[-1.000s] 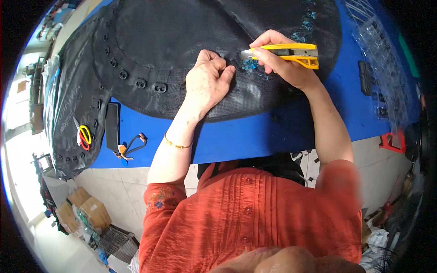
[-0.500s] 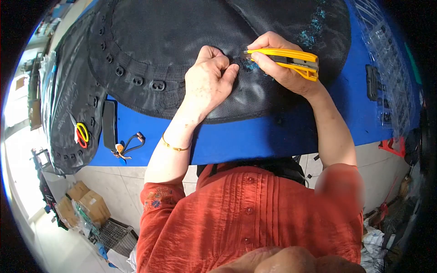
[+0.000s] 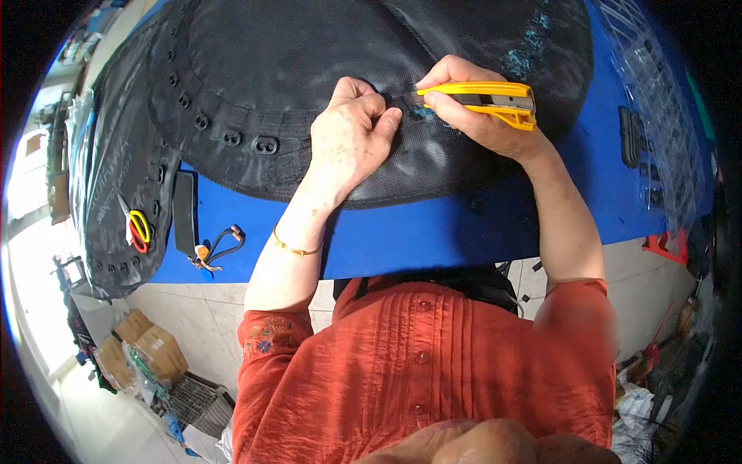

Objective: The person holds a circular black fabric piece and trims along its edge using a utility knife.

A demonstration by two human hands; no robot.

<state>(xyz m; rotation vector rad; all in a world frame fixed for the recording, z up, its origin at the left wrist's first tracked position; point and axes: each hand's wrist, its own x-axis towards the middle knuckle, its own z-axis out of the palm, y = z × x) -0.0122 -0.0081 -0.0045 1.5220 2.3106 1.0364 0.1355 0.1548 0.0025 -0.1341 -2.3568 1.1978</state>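
A large black mesh fabric piece with a curved edge lies spread before me. Black plastic fittings line its left border. My left hand is closed, pinching the fabric near its front edge. In my right hand is a yellow utility knife, gripped with its tip pointing left, close to my left fingers. Blue thread scraps lie on the mesh by the knife tip, which is too small to make out clearly. More blue scraps are scattered at the upper right.
On the blue table, scissors with red and yellow handles rest on another black piece at left. Beside them are a dark phone-like slab and a corded item. Clear plastic packaging lies at right. Cardboard boxes stand on the floor.
The right hand and knife have shifted very slightly left. The left hand keeps its pinch on the fabric, almost unmoved.
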